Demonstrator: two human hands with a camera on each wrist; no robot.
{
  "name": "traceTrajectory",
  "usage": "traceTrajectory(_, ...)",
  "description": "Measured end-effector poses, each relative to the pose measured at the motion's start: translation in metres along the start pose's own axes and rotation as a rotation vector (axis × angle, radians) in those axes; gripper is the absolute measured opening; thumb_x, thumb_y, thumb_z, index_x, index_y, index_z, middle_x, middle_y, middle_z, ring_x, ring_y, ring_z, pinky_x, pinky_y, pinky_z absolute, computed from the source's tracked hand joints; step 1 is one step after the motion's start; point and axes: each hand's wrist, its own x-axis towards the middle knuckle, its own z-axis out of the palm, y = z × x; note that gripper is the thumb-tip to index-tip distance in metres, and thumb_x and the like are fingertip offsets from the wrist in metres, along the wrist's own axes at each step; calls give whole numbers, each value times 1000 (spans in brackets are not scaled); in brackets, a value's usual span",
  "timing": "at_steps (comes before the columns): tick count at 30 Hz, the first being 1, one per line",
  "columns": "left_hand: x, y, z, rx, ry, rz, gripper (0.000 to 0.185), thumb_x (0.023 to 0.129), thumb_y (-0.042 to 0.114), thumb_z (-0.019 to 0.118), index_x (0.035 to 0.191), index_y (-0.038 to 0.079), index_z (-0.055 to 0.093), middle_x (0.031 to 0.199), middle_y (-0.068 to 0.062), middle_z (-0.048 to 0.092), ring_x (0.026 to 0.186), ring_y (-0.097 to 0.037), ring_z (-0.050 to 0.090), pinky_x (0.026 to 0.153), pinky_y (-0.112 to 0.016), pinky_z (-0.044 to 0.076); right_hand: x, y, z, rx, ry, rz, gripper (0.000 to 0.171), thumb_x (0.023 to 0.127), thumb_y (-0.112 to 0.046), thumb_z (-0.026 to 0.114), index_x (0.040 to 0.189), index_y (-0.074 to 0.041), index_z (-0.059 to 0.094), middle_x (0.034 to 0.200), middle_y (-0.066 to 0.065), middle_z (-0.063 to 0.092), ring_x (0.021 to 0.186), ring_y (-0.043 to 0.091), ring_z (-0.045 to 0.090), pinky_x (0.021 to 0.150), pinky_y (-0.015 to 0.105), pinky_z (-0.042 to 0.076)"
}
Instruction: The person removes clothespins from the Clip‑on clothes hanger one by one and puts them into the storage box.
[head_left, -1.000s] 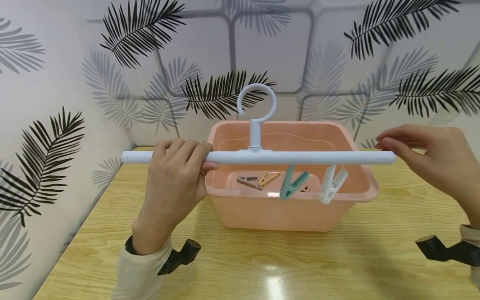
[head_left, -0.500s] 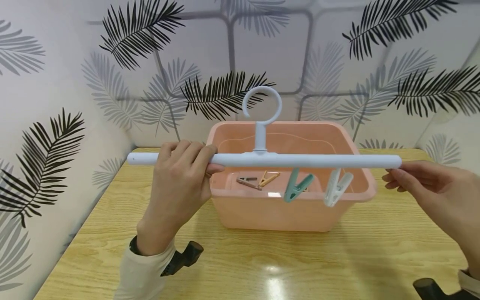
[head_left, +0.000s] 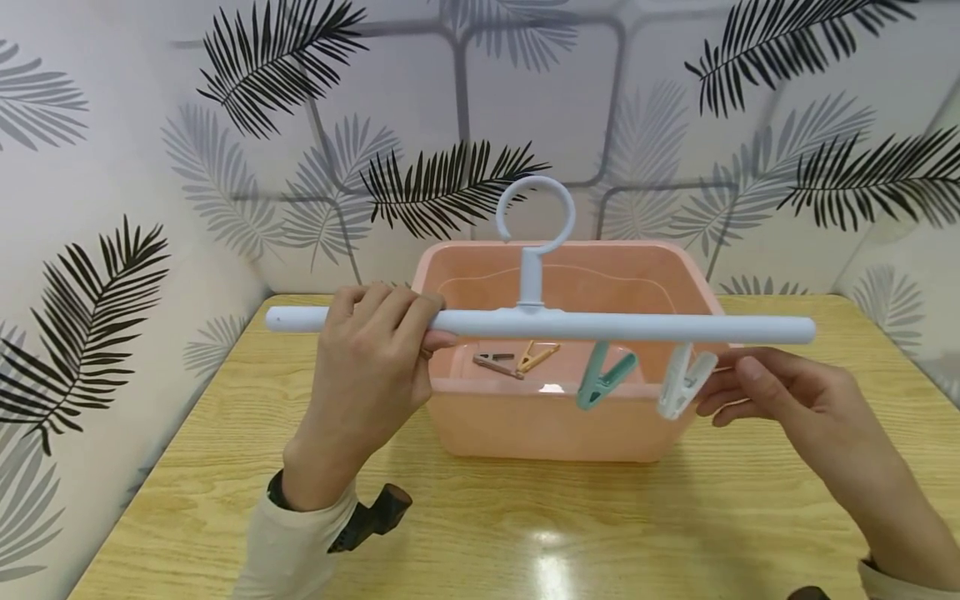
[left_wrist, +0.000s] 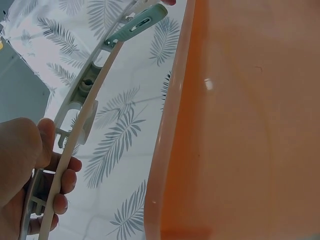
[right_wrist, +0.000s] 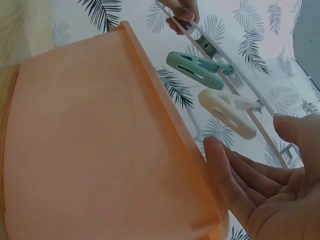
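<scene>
A pale blue hanger (head_left: 630,326) with a round hook is held level above the basin, its bar gripped left of the hook by my left hand (head_left: 375,367). From the bar's right half hang a green clothespin (head_left: 603,379) and a white clothespin (head_left: 684,385). My right hand (head_left: 787,392) is just right of the white clothespin, below the bar. In the right wrist view its thumb and fingers are spread apart, with the white clothespin (right_wrist: 227,115) a little beyond the fingertips and nothing held. The left wrist view shows the left fingers curled round the hanger bar (left_wrist: 75,135).
Behind and below the hanger a pink basin (head_left: 555,425) stands on the wooden table (head_left: 465,533). A brown clothespin (head_left: 497,364) and a yellow clothespin (head_left: 537,357) lie inside it. A leaf-patterned wall (head_left: 540,92) rises at the back.
My right hand has come to the bar's right end, then moved left beneath it to the white clothespin. The hanger, with my left hand and both hanging clothespins, has shifted slightly right and down.
</scene>
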Motion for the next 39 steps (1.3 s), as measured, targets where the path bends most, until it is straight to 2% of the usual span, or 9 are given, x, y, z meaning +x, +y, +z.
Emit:
traceTrajectory(2,0,0,0,-7,-4,-1,29,95,26,58,90,-2,62,78,-14,63,78,-33,58,76,-46,43,1,0,4,19,-11,24,29,102,0,40,125,1,58,98,11,70,83,22,69,72,30,56)
traceTrajectory(4,0,1,0,-10,-5,-3,30,96,27,57,90,-2,62,79,-14,63,79,-33,58,76,-47,43,2,0,8,30,-21,42,30,102,0,42,127,-2,56,99,11,69,83,23,69,74,30,56)
traceTrajectory(9,0,1,1,-2,3,-7,44,102,34,42,91,-3,63,78,-13,63,79,-32,59,77,-47,44,3,0,18,105,-41,73,38,99,3,46,134,-10,54,95,10,70,80,23,70,78,28,55)
traceTrajectory(16,0,2,0,3,7,-8,45,103,35,40,92,-3,64,78,-13,63,78,-33,59,77,-47,44,7,-9,37,202,-86,36,28,97,7,48,124,5,54,98,18,70,86,27,68,77,34,55)
traceTrajectory(22,0,2,0,-2,5,-8,45,103,34,41,93,-3,64,78,-13,63,77,-32,58,77,-46,44,9,-8,39,262,-100,12,25,99,7,43,122,7,53,100,15,68,93,24,68,80,32,54)
traceTrajectory(31,-1,1,-1,3,10,-16,43,101,34,46,92,-4,64,78,-14,63,77,-33,59,76,-46,44,9,-3,37,348,-53,-73,21,98,12,38,114,14,52,96,14,64,87,20,66,73,30,55)
traceTrajectory(35,-2,0,-2,4,4,-15,42,101,33,45,92,-3,64,78,-13,62,77,-32,58,75,-46,44,8,-2,35,351,-26,-92,21,98,13,39,113,15,52,96,15,63,82,19,64,71,29,55)
traceTrajectory(39,-2,0,-2,10,1,-17,42,102,33,43,92,-3,63,78,-13,62,78,-32,58,75,-46,43,7,-3,33,309,18,-121,21,96,14,41,113,14,54,92,14,66,77,19,64,68,27,54)
